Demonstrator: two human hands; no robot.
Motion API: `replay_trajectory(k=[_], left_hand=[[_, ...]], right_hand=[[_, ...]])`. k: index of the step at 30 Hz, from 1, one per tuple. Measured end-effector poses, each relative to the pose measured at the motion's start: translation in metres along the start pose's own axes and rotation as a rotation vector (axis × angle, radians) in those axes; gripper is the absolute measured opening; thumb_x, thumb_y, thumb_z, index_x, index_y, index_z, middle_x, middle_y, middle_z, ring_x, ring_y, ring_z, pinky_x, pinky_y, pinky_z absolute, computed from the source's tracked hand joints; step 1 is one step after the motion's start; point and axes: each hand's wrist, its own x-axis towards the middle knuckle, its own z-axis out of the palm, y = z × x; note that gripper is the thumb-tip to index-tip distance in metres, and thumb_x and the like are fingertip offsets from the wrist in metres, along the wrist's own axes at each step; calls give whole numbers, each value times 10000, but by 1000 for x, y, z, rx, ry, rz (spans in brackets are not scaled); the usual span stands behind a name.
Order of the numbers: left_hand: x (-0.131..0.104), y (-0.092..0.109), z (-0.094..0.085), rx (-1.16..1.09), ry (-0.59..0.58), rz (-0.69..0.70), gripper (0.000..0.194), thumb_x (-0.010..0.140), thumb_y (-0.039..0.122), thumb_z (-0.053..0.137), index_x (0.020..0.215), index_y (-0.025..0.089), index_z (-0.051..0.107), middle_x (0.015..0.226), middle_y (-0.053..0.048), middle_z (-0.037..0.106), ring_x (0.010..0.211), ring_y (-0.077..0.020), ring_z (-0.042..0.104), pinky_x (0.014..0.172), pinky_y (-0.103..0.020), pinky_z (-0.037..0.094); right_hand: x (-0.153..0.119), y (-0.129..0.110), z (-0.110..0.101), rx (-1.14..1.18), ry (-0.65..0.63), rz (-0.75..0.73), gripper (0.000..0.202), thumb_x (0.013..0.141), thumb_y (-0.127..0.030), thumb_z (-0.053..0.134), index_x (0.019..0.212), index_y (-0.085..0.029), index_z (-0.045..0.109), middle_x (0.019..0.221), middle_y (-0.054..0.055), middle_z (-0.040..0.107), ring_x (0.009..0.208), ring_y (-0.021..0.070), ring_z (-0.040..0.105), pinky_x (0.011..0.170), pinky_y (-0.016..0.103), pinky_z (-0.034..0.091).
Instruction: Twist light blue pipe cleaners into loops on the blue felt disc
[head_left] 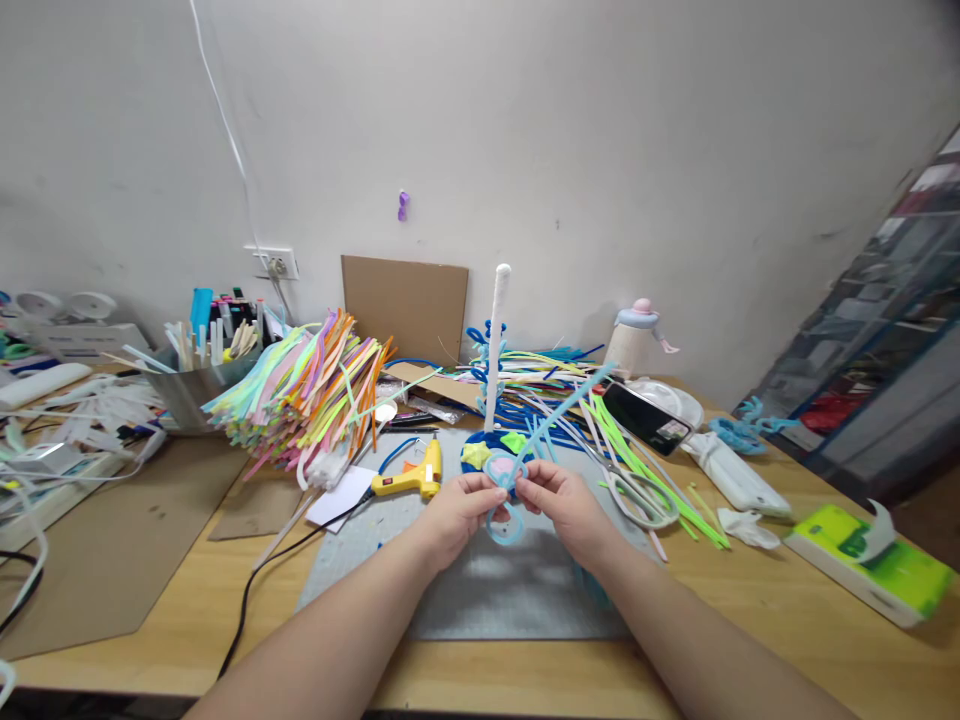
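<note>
Two hands (left [472, 508], right [553, 500]) pinch one blue pipe cleaner [564, 408].

Crowded wooden tabletop [802, 590]

A grey mat [480, 605] lies towards the middle of the near edge; brown cardboard [135, 540] covers much of the left; a metal container [187, 398] and a bundle of coloured stems [307, 395] stand left of centre; a pale bottle [628, 348] stands by the far edge; a green tissue pack [874, 562] lies near the right edge.
</note>
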Motion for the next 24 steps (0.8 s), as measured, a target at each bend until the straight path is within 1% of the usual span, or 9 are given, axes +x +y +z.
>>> replay_trajectory(k=[4, 7, 11, 14, 16, 18, 20, 24], left_hand=[[-1, 1, 1, 99, -46, 31, 207, 611, 250, 710, 742, 100, 655, 730, -53, 641, 619, -112, 547, 618, -246, 406], [-2, 2, 3, 110, -61, 40, 210, 620, 248, 700, 763, 99, 661, 737, -60, 647, 649, -127, 558, 622, -249, 412], [-3, 3, 3, 32, -61, 9, 174, 628, 250, 696, 708, 106, 638, 691, -51, 642, 615, -122, 569, 611, -241, 406], [-4, 4, 2, -35, -94, -28, 183, 616, 256, 707, 669, 114, 605, 666, -50, 639, 598, -131, 580, 599, -245, 406], [-5, 4, 2, -56, -126, -54, 189, 620, 260, 704, 668, 115, 594, 674, -58, 644, 613, -143, 592, 602, -250, 410], [-5, 5, 2, -45, -153, -65, 197, 628, 269, 698, 674, 111, 590, 712, -78, 653, 657, -165, 609, 617, -260, 416], [-6, 5, 2, -13, -164, -57, 209, 627, 275, 699, 677, 107, 586, 746, -94, 659, 697, -184, 617, 630, -270, 420], [-4, 3, 1, 78, -108, -22, 216, 606, 268, 713, 654, 110, 573, 731, -79, 658, 677, -167, 607, 638, -269, 421]], right_hand=[[0, 3, 1, -8, 16, 19, 197, 703, -351, 641, 705, -159, 598, 571, -28, 515, 513, 83, 399, 509, 222, 303], [1, 4, 1, 19, 26, 42, 221, 686, -370, 654, 703, -158, 594, 572, -24, 516, 506, 85, 398, 495, 219, 299], [-1, 1, 3, 153, -63, 105, 235, 687, -357, 662, 829, -182, 598, 665, -12, 542, 529, 80, 415, 498, 208, 305], [-5, -4, 4, 225, -137, 185, 291, 652, -338, 694, 892, -204, 598, 750, 6, 565, 591, 100, 464, 540, 220, 345], [-6, -5, 4, 269, -170, 223, 299, 632, -319, 708, 887, -208, 600, 764, 10, 566, 618, 110, 480, 575, 231, 366], [-7, -6, 3, 306, -192, 251, 277, 629, -303, 708, 863, -202, 602, 721, 3, 550, 604, 106, 471, 592, 236, 374], [-7, -7, 2, 334, -214, 268, 221, 654, -320, 683, 812, -189, 602, 665, -5, 523, 580, 102, 450, 592, 238, 373], [-6, -7, 1, 379, -237, 291, 188, 721, -363, 596, 759, -179, 592, 646, -3, 506, 587, 114, 448, 598, 248, 371]])
